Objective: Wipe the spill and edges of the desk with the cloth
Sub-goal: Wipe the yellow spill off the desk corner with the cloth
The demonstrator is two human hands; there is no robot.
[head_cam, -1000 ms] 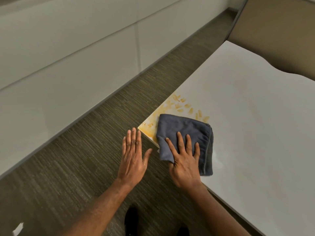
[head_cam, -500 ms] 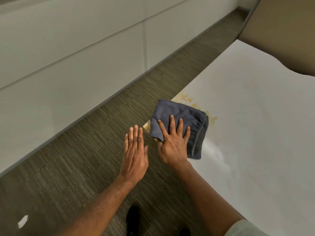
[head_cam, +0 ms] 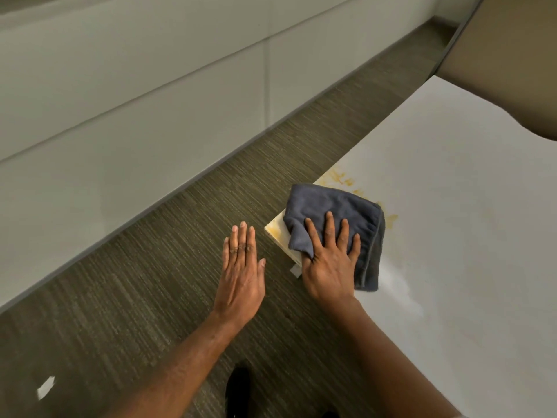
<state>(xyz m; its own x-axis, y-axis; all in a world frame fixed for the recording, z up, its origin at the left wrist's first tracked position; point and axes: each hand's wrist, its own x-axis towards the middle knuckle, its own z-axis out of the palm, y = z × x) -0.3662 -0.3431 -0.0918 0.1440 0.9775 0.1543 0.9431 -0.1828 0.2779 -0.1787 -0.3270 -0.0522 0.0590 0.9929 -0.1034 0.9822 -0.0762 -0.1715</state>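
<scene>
Head view: the right hand (head_cam: 328, 260) lies flat, fingers spread, pressing the folded grey cloth (head_cam: 337, 215) onto the desk (head_cam: 452, 236) at its near left corner, over the yellow spill (head_cam: 343, 179) (smears show past the cloth). The left hand (head_cam: 241, 273) hovers open and empty beside the corner, above the carpet (head_cam: 150, 282).

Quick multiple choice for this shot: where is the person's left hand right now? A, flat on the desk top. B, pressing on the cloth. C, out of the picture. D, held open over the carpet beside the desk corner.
D: the left hand is spread open over the carpet, off the desk, while the right hand alone presses the cloth onto the yellow spill.
</scene>
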